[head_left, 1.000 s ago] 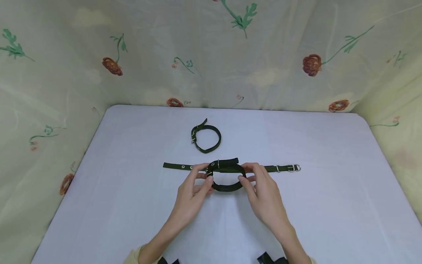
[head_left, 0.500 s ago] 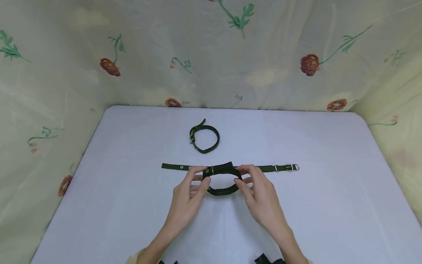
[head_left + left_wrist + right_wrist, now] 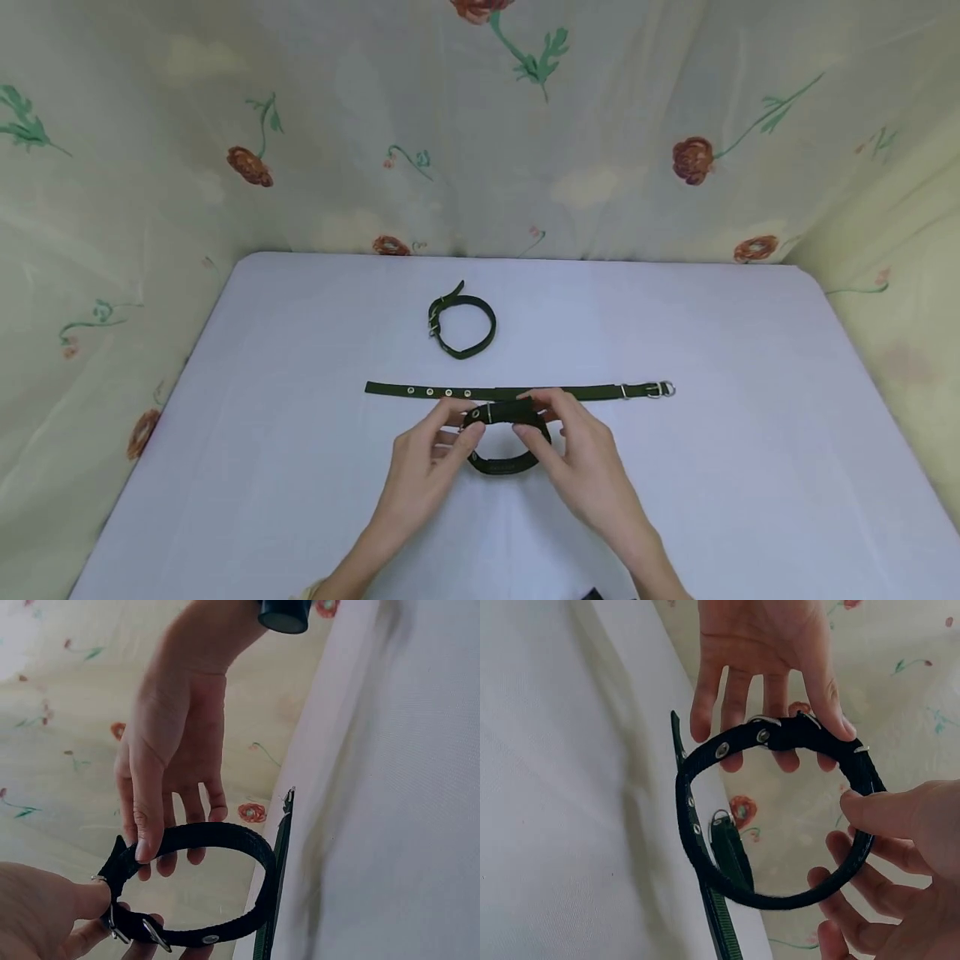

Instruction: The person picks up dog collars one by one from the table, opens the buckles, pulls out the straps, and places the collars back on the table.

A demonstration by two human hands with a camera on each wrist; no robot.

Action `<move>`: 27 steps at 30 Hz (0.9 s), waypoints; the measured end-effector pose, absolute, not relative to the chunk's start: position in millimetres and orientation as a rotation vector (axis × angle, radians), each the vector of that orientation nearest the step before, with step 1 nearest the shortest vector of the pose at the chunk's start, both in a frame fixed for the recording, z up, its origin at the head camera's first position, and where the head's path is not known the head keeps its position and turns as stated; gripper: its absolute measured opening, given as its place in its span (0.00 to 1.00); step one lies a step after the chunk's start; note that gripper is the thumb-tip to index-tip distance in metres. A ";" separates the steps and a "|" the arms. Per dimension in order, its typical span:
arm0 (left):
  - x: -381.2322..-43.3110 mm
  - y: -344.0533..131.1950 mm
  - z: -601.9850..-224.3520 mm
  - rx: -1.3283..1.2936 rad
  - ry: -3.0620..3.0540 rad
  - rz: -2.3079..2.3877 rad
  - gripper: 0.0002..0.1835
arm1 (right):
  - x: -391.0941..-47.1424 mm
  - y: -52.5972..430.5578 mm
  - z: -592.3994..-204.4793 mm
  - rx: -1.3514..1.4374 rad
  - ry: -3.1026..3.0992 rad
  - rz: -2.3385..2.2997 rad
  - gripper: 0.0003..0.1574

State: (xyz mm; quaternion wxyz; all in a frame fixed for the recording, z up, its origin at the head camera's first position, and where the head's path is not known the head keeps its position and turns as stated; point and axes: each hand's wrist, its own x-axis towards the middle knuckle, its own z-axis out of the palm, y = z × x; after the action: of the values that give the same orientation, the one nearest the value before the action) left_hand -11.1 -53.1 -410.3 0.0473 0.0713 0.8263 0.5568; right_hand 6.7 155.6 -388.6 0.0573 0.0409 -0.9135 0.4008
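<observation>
A dark collar, buckled into a loop, is held up between both hands above the table. My left hand pinches its buckle side between thumb and fingers. On the opposite side, the thumb and fingers of my right hand grip the band near the strap's free end. Metal eyelets and the buckle show on the collar in the right wrist view. Just behind the hands, a green collar lies unfastened and straight, its eyelets at the left and its D-ring at the right. Fingers hide parts of the held loop.
Farther back, another green collar lies fastened in a ring with its tail pointing up. All rest on a white-covered table. Flower-patterned cloth hangs behind and along both sides.
Both hands have brought the held collar toward the body, uncovering more eyelets of the straight collar. The right hand's fingers have shifted toward the strap's free end. The head view has tilted slightly.
</observation>
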 end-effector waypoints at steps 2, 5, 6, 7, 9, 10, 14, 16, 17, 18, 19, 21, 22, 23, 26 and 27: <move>-11.3 -52.1 -410.6 0.229 2.512 1.696 0.08 | 6.7 154.4 -388.0 0.145 -2.754 1.235 0.22; -10.7 -51.0 -411.0 0.236 2.502 1.686 0.07 | 8.8 152.5 -387.7 0.161 -2.734 1.252 0.23; -10.4 -50.7 -411.0 0.236 2.502 1.680 0.08 | 9.6 152.1 -387.4 0.165 -2.728 1.250 0.23; -10.0 -50.4 -411.0 0.236 2.504 1.671 0.08 | 10.4 151.8 -387.1 0.169 -2.723 1.250 0.24; -9.6 -50.1 -409.8 0.240 2.506 1.661 0.08 | 11.2 151.0 -385.5 0.174 -2.721 1.254 0.23; -9.8 -50.0 -409.1 0.245 2.507 1.658 0.09 | 11.0 150.8 -384.9 0.184 -2.719 1.255 0.23; -9.1 -51.0 -408.4 0.266 2.511 1.661 0.09 | 10.7 149.9 -385.0 0.252 -2.707 1.262 0.21; -8.2 -52.0 -409.1 0.273 2.509 1.668 0.09 | 10.6 149.4 -386.9 0.291 -2.694 1.261 0.20; -7.9 -52.3 -409.3 0.281 2.506 1.672 0.09 | 10.4 149.0 -387.4 0.306 -2.690 1.265 0.21; -7.6 -52.5 -409.5 0.292 2.505 1.674 0.09 | 10.2 148.6 -387.8 0.320 -2.687 1.270 0.21; -7.3 -52.7 -409.5 0.300 2.498 1.678 0.09 | 10.0 148.2 -388.1 0.329 -2.685 1.278 0.21; -6.9 -52.8 -409.5 0.321 2.491 1.685 0.09 | 9.6 147.2 -388.2 0.334 -2.686 1.302 0.20; -6.8 -52.8 -409.5 0.332 2.486 1.689 0.09 | 9.6 146.9 -388.2 0.335 -2.686 1.309 0.20; -6.8 -52.8 -409.6 0.344 2.479 1.693 0.10 | 9.6 146.7 -388.2 0.332 -2.686 1.313 0.19; -7.4 -52.5 -410.3 0.377 2.469 1.707 0.10 | 9.8 146.8 -388.0 0.316 -2.679 1.320 0.18; -7.7 -52.3 -410.5 0.389 2.469 1.708 0.10 | 9.7 147.0 -387.9 0.312 -2.676 1.317 0.18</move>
State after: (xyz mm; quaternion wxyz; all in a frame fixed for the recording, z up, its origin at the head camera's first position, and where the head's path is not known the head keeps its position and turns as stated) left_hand -7.7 -52.3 -410.5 0.0571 0.1283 0.8142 0.5633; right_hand 9.7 147.0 -387.9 0.0716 0.1039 -0.8901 0.4380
